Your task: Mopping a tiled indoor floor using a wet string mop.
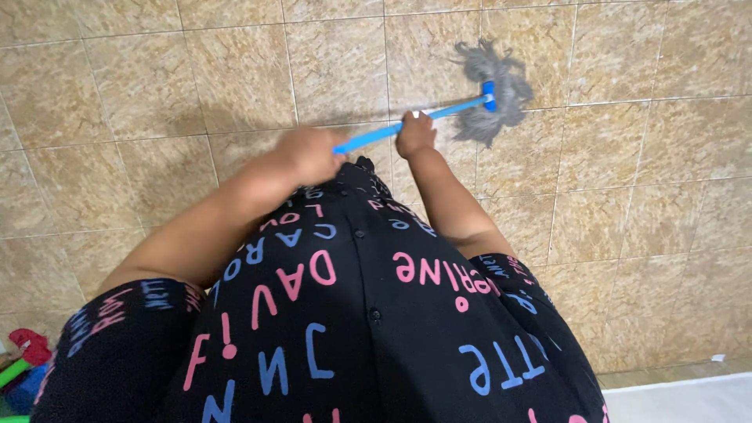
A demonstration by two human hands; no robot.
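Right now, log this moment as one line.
left hand: grips mop handle end | right hand: grips handle midway | mop head: on tiled floor

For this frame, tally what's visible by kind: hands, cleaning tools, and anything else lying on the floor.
Hands: 2, the left hand and the right hand, both closed on the mop's blue handle
Mops: 1, with a grey string head resting on the beige tiled floor
Red and green items at the lower left edge: too cropped to count
Total: 3 countable things

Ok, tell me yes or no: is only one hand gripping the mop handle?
No: both the left hand and the right hand are closed around the blue mop handle, above the tiled floor.
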